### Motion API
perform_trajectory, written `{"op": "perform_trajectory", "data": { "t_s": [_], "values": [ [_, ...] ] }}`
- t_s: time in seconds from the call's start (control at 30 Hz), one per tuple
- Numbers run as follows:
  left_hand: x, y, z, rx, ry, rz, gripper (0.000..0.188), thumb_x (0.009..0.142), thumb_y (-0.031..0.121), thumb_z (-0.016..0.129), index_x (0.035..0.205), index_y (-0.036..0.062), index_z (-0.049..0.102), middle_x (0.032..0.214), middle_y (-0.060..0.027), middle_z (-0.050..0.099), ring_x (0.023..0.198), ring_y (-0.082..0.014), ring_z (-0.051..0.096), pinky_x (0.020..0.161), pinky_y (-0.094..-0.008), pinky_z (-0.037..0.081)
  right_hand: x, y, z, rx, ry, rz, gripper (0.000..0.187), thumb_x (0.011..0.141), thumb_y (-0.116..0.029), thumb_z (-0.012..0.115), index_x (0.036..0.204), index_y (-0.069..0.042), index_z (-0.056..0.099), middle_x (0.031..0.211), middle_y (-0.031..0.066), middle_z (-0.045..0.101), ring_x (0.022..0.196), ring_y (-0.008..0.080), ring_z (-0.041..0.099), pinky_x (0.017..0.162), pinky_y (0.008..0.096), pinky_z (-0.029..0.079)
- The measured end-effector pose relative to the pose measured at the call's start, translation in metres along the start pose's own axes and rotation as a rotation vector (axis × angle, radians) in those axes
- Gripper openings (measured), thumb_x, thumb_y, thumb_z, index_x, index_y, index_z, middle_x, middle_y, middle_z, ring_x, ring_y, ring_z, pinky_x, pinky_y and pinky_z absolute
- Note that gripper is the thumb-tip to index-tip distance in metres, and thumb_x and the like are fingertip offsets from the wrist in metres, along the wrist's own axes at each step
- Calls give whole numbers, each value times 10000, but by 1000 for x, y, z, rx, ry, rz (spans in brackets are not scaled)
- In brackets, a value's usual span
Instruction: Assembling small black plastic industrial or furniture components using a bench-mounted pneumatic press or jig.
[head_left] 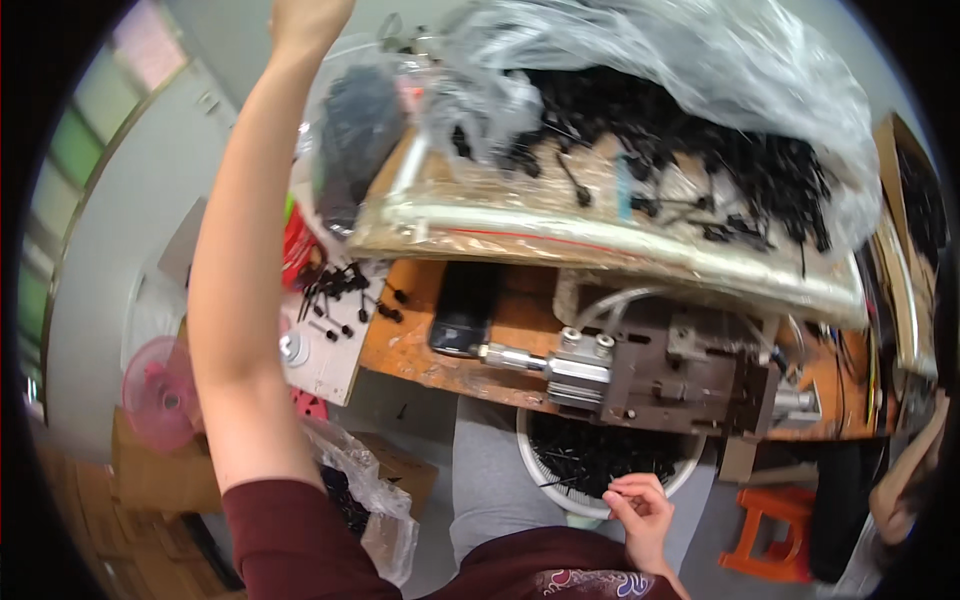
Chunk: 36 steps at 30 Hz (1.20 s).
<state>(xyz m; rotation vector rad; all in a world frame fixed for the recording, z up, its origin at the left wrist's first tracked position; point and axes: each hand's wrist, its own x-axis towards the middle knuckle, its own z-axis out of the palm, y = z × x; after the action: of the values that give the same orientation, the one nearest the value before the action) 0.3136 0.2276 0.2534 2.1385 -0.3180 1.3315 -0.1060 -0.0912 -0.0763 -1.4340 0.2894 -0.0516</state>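
My left arm reaches far forward, and my left hand point(308, 20) is cut off by the top edge, its fingers out of sight. Down at my lap, my right hand point(642, 508) is closed in a pinch; what sits between thumb and fingertips, if anything, is too small to make out. It hovers over the near right rim of a round white basket point(526, 462) on my lap. Many small black parts point(590, 450) fill this basket. Just beyond it, a metal fixture with a pneumatic cylinder point(580, 375) is mounted at the bench edge.
A plastic-lined tray point(600, 240) heaped with black stemmed parts point(700, 140) stands above the wooden bench point(400, 350). A dark phone-like device point(462, 320) lies below it. More parts lie left. A pink fan point(160, 395), an orange stool point(770, 530) and another person's arm point(905, 480) flank me.
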Motion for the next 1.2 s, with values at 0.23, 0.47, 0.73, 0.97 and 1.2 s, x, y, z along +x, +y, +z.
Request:
{"op": "perform_trajectory", "data": {
  "t_s": [0.23,0.47,0.73,0.97,1.2],
  "values": [
    [-154,157,49,-323,-720,491,207,866,194,643,983,30,692,900,-110,686,884,-259,661,845,-332,496,5,-14,-6,-101,-131,-146,105,786,4,751,889,-8,735,942,86,670,735,99,636,624,218,525],
    [-192,184,107,-224,-837,470,234,830,130,671,1037,20,664,1008,-123,653,985,-313,607,851,-382,476,-7,-5,-38,-90,-133,-293,147,813,-64,753,955,-31,740,963,63,671,762,105,627,640,228,512],
    [-192,209,85,-300,-706,442,175,891,19,599,1055,-37,626,1023,-132,639,947,-241,606,874,-299,450,-10,16,-51,37,-30,-405,119,842,-136,739,911,-41,723,909,9,636,615,43,523,537,208,416],
    [-242,133,-33,-10,-363,191,291,998,120,486,1225,-31,587,1208,-166,621,1071,-258,604,941,-327,442,-10,22,-62,36,-21,-385,121,853,-146,726,916,-44,709,906,16,624,609,58,529,536,214,421],
    [-300,71,-98,241,-162,-180,237,939,230,607,1149,148,682,1149,-98,666,1060,-249,629,901,-334,493,-14,22,-60,48,-113,-354,125,855,-150,719,892,-35,686,890,17,620,629,72,551,559,220,443]
  ]
}}
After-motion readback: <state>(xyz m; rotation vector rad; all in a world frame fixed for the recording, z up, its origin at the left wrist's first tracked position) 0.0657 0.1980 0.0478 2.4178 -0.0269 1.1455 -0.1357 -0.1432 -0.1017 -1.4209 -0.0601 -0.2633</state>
